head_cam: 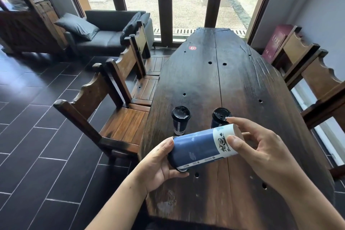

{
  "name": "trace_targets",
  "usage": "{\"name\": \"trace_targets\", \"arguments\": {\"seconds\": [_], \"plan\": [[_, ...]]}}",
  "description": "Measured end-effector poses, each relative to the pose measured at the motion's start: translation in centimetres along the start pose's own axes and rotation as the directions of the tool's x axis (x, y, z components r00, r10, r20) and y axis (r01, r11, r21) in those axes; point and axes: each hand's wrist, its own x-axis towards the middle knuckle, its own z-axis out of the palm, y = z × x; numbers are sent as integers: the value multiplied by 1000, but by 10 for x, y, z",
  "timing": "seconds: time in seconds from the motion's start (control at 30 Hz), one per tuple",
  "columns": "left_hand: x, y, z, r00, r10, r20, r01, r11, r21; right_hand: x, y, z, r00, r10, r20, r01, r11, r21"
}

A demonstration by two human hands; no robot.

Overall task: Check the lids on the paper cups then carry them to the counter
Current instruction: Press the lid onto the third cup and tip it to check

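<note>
A blue and white paper cup (201, 147) lies on its side in the air just above the dark wooden table (233, 84). My left hand (158, 162) grips its lidded end, so that lid is hidden. My right hand (261, 147) holds the white bottom end with thumb and fingers curled round it. Behind it two more blue cups stand upright on the table, each with a black lid: the left cup (180, 121) and the right cup (220, 117), which is partly hidden by the held cup and my right fingers.
Wooden chairs (112, 117) line the table's left side, and more chairs (321, 87) stand on its right. A red number sticker (192, 48) sits at the far end. A dark sofa (108, 30) and tall windows lie beyond, with dark floor tiles on the left.
</note>
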Motion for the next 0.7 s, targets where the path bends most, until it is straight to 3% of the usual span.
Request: {"name": "trace_targets", "arguments": {"seconds": [0.23,0.4,0.53,0.7], "plan": [[-1,-1,0,987,153,38,-150,986,-77,1,4,-1,995,104,-5,-104,993,52],[-3,0,3,968,249,34,-250,967,53,-1,2,-5,982,182,-43,-181,983,27],[-6,-2,5,967,242,84,-248,966,69,-2,3,-8,982,180,-47,-182,983,-23],[-8,4,10,989,144,38,-146,987,67,-9,0,-11,999,39,-9,-40,989,-142]]}}
